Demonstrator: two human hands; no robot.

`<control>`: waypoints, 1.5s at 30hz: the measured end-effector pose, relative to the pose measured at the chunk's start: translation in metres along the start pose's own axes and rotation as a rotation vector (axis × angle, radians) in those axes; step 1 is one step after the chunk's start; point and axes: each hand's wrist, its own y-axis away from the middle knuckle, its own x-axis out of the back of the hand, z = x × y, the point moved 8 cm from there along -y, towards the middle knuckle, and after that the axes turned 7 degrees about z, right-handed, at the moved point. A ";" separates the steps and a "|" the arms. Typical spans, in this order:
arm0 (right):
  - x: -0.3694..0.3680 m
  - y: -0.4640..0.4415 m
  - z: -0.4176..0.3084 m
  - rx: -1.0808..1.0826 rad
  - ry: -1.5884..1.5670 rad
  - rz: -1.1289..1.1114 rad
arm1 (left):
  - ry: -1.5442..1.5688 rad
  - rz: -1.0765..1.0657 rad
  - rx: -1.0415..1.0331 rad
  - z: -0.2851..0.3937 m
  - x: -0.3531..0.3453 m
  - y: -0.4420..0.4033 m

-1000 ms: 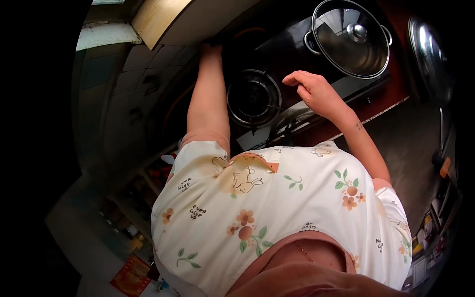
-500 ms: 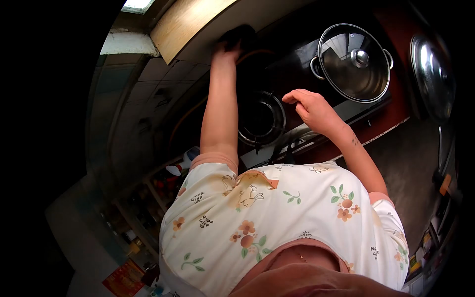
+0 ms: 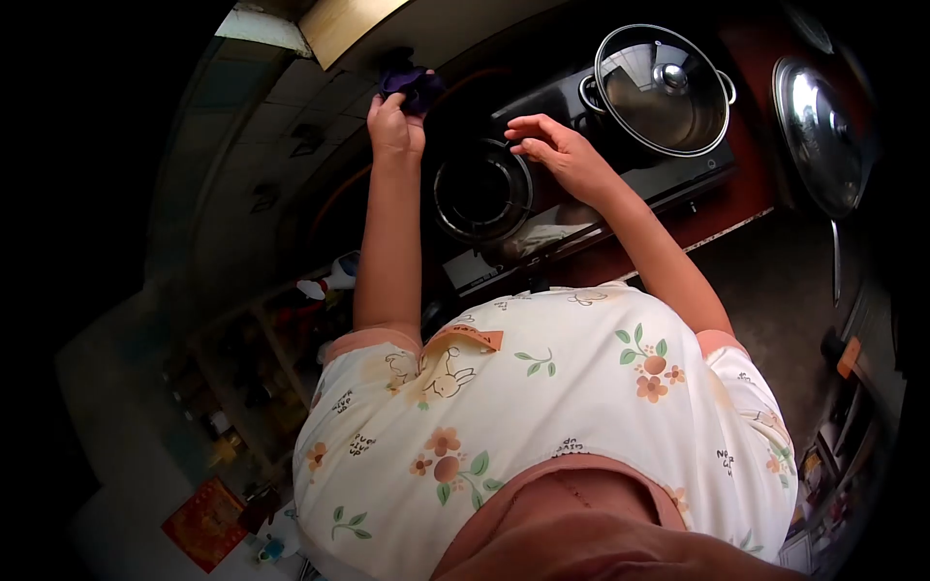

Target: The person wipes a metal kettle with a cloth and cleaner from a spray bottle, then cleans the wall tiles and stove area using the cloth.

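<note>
My left hand (image 3: 395, 126) is closed on a crumpled dark purple cloth (image 3: 415, 89), raised beside the tiled wall at the upper left. Over the stove, my right hand (image 3: 554, 153) hovers with loosely bent fingers and nothing in them. Just below and left of it is a round black burner (image 3: 482, 192) with a metal ring. A pot with a glass lid (image 3: 662, 92) stands on the stove to the right of my right hand. Its lid has a shiny round knob, and two metal loop handles stick out at the sides.
A large domed pan lid (image 3: 819, 136) leans at the far right, with a long metal handle below it. The reddish-brown counter (image 3: 741, 189) borders the stove. A white and blue bottle (image 3: 334, 276) stands near my left elbow. Lower left are shelves and a red packet (image 3: 203, 523).
My left hand has come down and left, out of the dark corner, bringing the purple cloth into clearer view. My right hand has shifted up and left. The whole view has shifted slightly.
</note>
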 end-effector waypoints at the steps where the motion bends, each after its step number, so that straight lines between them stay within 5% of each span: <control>1: -0.007 -0.008 -0.006 0.038 -0.021 0.044 | -0.147 -0.016 0.019 -0.008 -0.019 0.028; 6: -0.046 -0.066 0.037 -0.092 -0.504 0.284 | -0.537 -0.305 0.111 -0.083 -0.035 0.079; 7: -0.050 -0.073 0.047 -0.213 -0.462 0.155 | -0.580 -0.269 0.036 -0.080 -0.037 0.086; 10: -0.041 -0.091 0.070 -0.353 -0.646 0.334 | -0.570 -0.204 0.093 -0.068 -0.012 0.095; 17: 0.132 -0.252 0.000 0.216 -0.296 0.896 | -0.530 -0.041 0.186 -0.045 0.068 0.139; 18: 0.135 -0.260 -0.033 0.353 -0.308 0.834 | -0.538 0.033 0.205 -0.047 0.088 0.146; 20: 0.132 -0.294 -0.040 0.500 0.062 0.802 | -0.498 0.093 0.211 -0.052 0.115 0.157; 23: 0.065 -0.371 0.053 0.492 1.749 0.714 | -0.466 0.217 0.253 -0.062 0.142 0.174; 27: -0.115 -0.354 0.092 0.299 2.013 0.461 | -0.431 0.211 0.290 -0.076 0.142 0.177; 29: -0.130 -0.345 0.084 0.043 2.052 0.333 | -0.455 0.201 0.257 -0.070 0.132 0.172; 31: -0.133 -0.314 0.054 0.053 1.719 0.037 | -0.489 0.188 0.208 -0.060 0.124 0.170; 32: -0.116 -0.317 0.054 0.138 1.709 0.083 | -0.497 0.182 0.193 -0.056 0.122 0.168; 35: 0.021 -0.396 0.089 0.546 1.852 0.681 | -0.485 0.177 0.153 -0.052 0.126 0.170; 36: 0.047 -0.373 0.060 0.561 2.026 0.602 | -0.494 0.176 0.137 -0.051 0.130 0.171; 37: 0.134 -0.444 0.120 0.645 2.067 0.657 | -0.504 0.177 0.123 -0.051 0.135 0.172; 38: 0.163 -0.426 0.094 0.665 2.043 0.796 | -0.490 0.182 0.124 -0.054 0.140 0.174; 41: 0.171 -0.403 0.083 0.643 2.042 0.904 | -0.462 0.214 0.149 -0.066 0.156 0.186; 44: 0.125 -0.420 0.160 0.536 1.148 0.847 | -0.462 0.235 0.209 -0.078 0.161 0.195; 45: 0.079 -0.376 0.126 0.348 1.232 0.908 | -0.455 0.237 0.218 -0.079 0.159 0.197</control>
